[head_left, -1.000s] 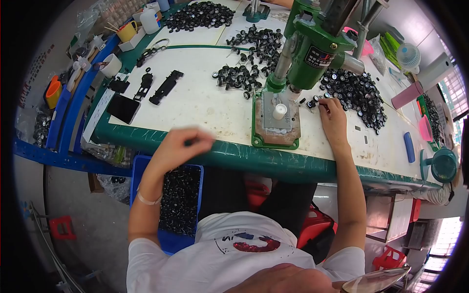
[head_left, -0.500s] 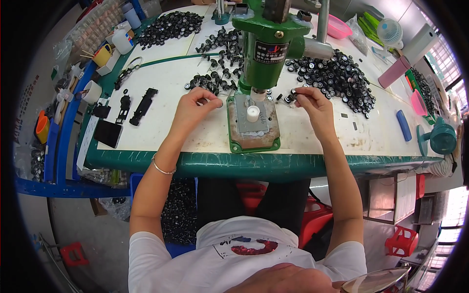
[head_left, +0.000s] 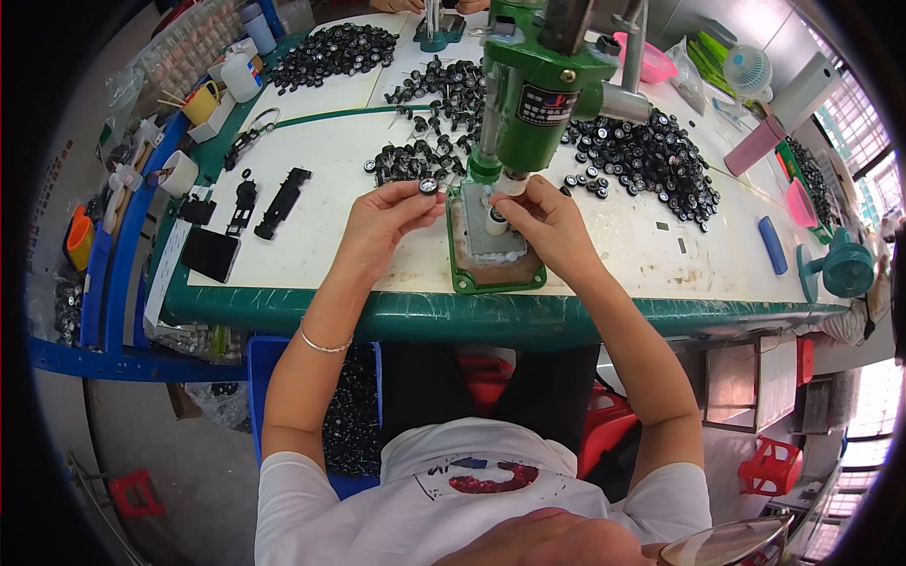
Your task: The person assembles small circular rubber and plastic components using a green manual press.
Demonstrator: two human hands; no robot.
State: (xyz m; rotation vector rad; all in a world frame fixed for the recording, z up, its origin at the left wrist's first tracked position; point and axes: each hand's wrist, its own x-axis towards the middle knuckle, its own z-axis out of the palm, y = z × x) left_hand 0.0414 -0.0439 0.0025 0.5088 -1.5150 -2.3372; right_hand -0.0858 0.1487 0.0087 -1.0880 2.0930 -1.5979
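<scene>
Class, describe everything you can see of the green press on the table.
The green press looks like painted metal: a bulky head on a column, over a flat green-rimmed base plate with a grey inset. It stands upright at the table's near edge. The right hand holds a small white piece beneath its ram; black wheel-like parts lie around it.

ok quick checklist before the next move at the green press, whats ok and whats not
1. Part in left hand: ok, a small black wheel is pinched at the fingertips, beside the press.
2. Right hand out from under the green press: not ok, its fingers are at the white post directly below the ram.
3. Part seated on the post: cannot tell, the fingers cover it.
4. Press base plate flat on the table: ok.
5. Supply within reach: ok, a pile of black wheels lies just right of the press.
</scene>
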